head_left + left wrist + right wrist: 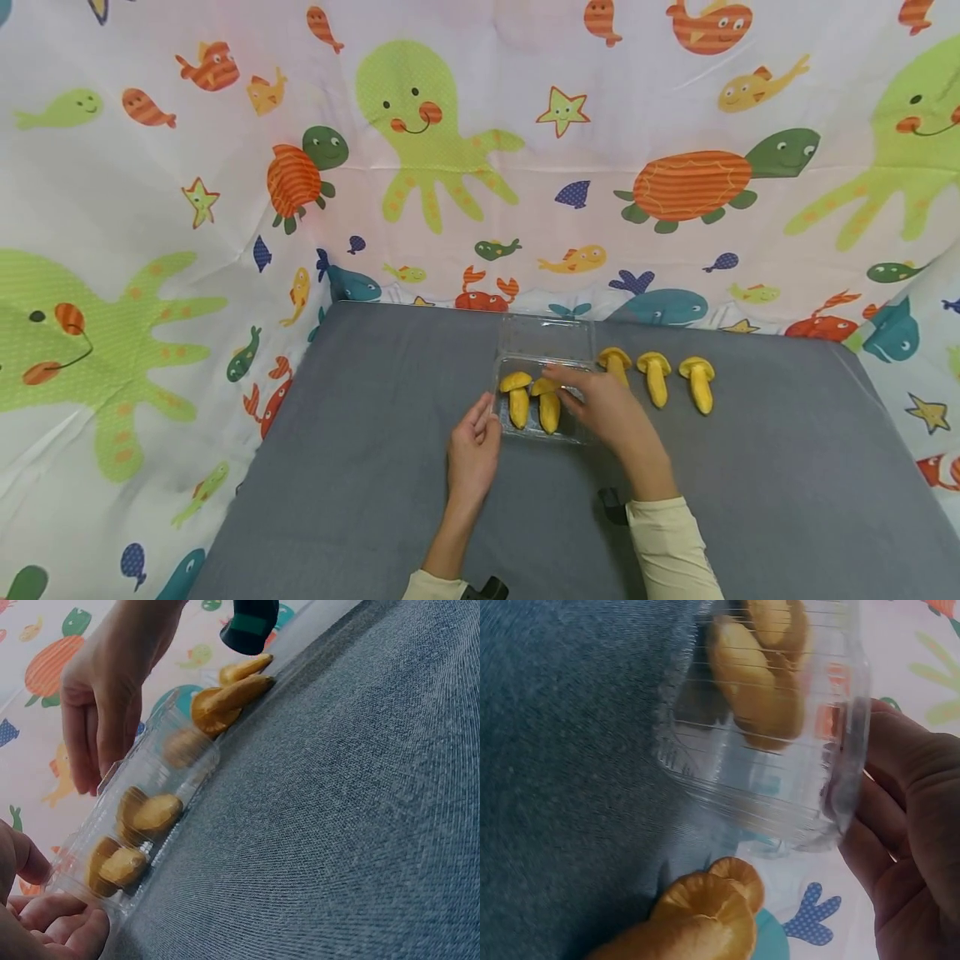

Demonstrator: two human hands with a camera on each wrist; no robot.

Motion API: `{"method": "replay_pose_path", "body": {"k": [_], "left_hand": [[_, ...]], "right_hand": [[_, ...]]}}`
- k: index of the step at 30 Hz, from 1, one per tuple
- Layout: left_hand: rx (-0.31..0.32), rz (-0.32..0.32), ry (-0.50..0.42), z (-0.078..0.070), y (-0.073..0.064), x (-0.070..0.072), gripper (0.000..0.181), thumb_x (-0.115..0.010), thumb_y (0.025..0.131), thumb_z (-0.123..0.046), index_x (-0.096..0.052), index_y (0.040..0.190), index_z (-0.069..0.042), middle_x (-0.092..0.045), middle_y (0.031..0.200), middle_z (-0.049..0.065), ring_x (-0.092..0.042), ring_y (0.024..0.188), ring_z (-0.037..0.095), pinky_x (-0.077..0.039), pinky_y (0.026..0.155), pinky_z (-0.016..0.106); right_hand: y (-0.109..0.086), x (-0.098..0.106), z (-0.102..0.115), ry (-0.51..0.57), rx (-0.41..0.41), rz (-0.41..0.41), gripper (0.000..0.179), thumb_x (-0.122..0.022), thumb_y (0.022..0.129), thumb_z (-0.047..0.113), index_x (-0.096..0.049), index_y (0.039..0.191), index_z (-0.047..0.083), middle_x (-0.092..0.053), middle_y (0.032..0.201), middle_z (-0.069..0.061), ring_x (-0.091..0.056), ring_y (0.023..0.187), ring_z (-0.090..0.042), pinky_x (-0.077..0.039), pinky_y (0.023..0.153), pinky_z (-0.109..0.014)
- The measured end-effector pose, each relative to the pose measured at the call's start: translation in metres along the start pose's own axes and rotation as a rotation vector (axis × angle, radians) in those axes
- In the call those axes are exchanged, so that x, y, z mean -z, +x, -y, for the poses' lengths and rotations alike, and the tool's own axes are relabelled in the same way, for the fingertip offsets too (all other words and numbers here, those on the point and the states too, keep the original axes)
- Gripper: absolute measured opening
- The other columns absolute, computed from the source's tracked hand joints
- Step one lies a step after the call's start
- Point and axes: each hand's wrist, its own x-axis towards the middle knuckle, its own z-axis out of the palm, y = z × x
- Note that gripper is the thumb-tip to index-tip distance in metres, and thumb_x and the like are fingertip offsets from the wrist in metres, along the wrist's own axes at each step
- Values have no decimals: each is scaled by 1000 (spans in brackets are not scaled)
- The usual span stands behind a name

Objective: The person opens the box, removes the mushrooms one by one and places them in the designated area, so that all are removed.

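Observation:
A clear plastic container (564, 432) with a hinged lid (546, 337) folded back lies on the grey cloth. Inside it, side by side, are two yellow mushrooms, a left one (518, 403) and a right one (550, 412); they look like toy or model ones. My left hand (474, 450) holds the container's left wall between thumb and fingers. Over the container's right part hovers my right hand (611, 412), its fairly straight fingers close to the right mushroom's cap. In the left wrist view, nothing shows gripped in the right hand (112, 697).
Three more yellow mushrooms stand in a row right of the container: one (617, 363) partly behind the right hand, a middle one (656, 382) and a far right one (701, 387). A sea-animal print curtain (480, 167) hangs behind the grey-covered table (360, 467).

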Motion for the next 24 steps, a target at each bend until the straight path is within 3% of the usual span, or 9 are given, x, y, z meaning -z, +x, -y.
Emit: {"method": "replay_pose_path", "body": {"k": [12, 24], "left_hand": [[-16, -1, -15, 2, 0, 1, 44, -60, 104, -8, -61, 147, 0, -66, 143, 12, -64, 130, 28, -55, 101, 40], [-37, -2, 2, 1, -2, 1, 43, -61, 103, -8, -62, 145, 0, -67, 141, 13, -65, 128, 31, -56, 99, 41]], "right_hand": [[2, -15, 1, -43, 1, 34, 39, -80, 95, 9, -75, 133, 14, -75, 130, -8, -78, 99, -27, -63, 80, -46], [-3, -26, 4, -67, -102, -13, 30, -78, 98, 12, -78, 127, 16, -73, 134, -4, -77, 104, -26, -62, 85, -47]]}}
